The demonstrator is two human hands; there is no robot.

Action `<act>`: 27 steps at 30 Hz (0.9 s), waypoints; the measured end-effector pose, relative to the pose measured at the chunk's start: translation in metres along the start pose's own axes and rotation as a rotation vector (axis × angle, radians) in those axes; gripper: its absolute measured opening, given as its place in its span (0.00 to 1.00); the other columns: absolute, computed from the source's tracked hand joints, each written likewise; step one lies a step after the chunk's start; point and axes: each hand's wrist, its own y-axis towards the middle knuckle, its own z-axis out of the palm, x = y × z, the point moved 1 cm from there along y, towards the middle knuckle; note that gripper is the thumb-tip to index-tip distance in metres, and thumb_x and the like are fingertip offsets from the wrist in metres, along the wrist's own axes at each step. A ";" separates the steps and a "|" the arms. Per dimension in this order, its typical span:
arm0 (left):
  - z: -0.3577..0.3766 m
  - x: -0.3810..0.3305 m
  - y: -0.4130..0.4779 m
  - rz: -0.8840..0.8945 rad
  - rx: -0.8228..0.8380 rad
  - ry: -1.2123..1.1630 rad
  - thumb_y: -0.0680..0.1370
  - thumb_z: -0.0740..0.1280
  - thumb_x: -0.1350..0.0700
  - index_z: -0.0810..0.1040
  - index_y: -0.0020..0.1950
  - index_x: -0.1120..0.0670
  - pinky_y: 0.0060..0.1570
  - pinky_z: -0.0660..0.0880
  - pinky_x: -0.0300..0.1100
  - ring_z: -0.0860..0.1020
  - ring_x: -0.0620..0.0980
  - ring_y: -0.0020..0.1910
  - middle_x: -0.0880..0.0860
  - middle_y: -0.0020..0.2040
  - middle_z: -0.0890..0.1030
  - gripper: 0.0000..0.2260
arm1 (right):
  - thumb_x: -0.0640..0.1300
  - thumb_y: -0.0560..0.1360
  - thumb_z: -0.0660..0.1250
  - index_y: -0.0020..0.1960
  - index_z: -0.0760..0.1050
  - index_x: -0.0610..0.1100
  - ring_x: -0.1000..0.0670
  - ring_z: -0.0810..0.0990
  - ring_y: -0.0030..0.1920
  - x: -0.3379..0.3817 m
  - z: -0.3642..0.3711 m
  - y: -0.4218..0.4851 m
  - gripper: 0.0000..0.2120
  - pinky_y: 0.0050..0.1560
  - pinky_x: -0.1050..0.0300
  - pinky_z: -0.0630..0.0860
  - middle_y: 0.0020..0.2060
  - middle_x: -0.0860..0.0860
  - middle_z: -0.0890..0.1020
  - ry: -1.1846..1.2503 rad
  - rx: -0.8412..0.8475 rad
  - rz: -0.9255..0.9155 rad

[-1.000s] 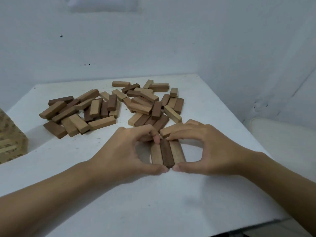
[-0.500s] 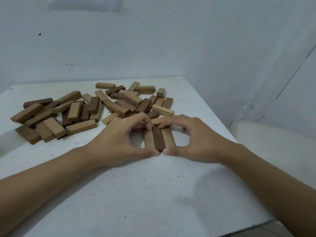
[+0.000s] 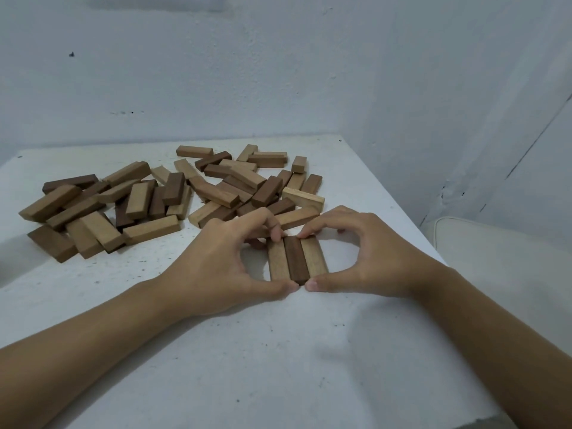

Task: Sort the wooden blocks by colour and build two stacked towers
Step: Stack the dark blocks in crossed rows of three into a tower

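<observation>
While loose blocks litter the bench, left hand and right hand curl thumb and forefinger round a three-block row, seemingly pinching it.

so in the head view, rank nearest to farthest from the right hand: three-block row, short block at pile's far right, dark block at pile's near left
1. three-block row, pinched by the right hand.
2. short block, beyond, far-right end of the pile.
3. dark block, far across at the pile's near-left corner.

Bare tabletop spreads along the near edge; the loose block pile crowds the far side before the wall
</observation>
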 end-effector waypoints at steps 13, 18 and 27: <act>-0.004 -0.001 -0.003 0.015 0.000 0.001 0.64 0.80 0.36 0.80 0.53 0.47 0.55 0.78 0.40 0.81 0.45 0.56 0.43 0.52 0.83 0.25 | 0.58 0.69 0.77 0.56 0.82 0.56 0.58 0.77 0.62 0.001 0.001 -0.003 0.16 0.58 0.70 0.69 0.57 0.59 0.82 0.142 -0.047 -0.041; -0.019 0.003 0.011 0.093 -0.161 0.168 0.78 0.69 0.44 0.81 0.50 0.47 0.49 0.78 0.44 0.81 0.45 0.50 0.42 0.46 0.82 0.08 | 0.51 0.80 0.67 0.54 0.82 0.52 0.56 0.78 0.56 -0.004 -0.001 0.013 0.07 0.51 0.63 0.72 0.50 0.59 0.83 0.050 -0.305 -0.042; -0.025 0.022 0.024 0.260 -0.074 0.803 0.79 0.62 0.45 0.87 0.55 0.47 0.47 0.71 0.54 0.78 0.53 0.48 0.46 0.49 0.84 0.16 | 0.48 0.81 0.64 0.57 0.79 0.51 0.49 0.75 0.52 -0.001 -0.003 0.060 0.08 0.55 0.45 0.73 0.48 0.53 0.78 -0.386 -0.201 -0.006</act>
